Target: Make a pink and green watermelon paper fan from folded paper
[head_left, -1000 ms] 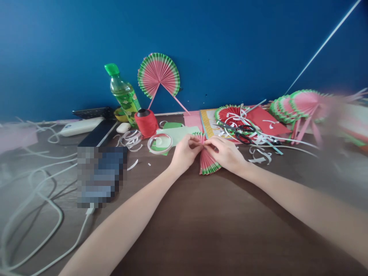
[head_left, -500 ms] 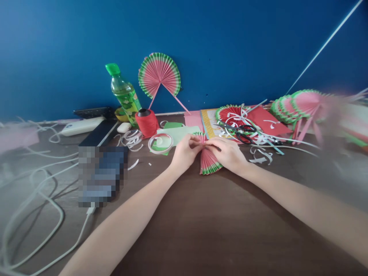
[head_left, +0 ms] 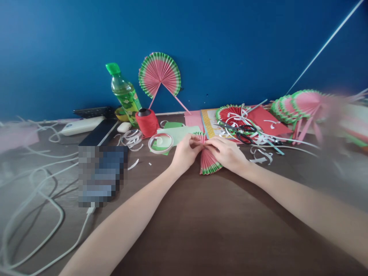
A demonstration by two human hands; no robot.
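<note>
A green-capped bottle (head_left: 126, 97) stands before a blue wall (head_left: 230, 42); to its left lie a white device (head_left: 82, 126) and, nearer, a pixelated slab (head_left: 105, 174) with a white cable (head_left: 91, 210) attached.

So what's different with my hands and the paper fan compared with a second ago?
Nothing has visibly moved, been picked up or let go. The left hand and right hand still pinch the pleated fan near its middle; the red spool and bottle stayed put.
</note>
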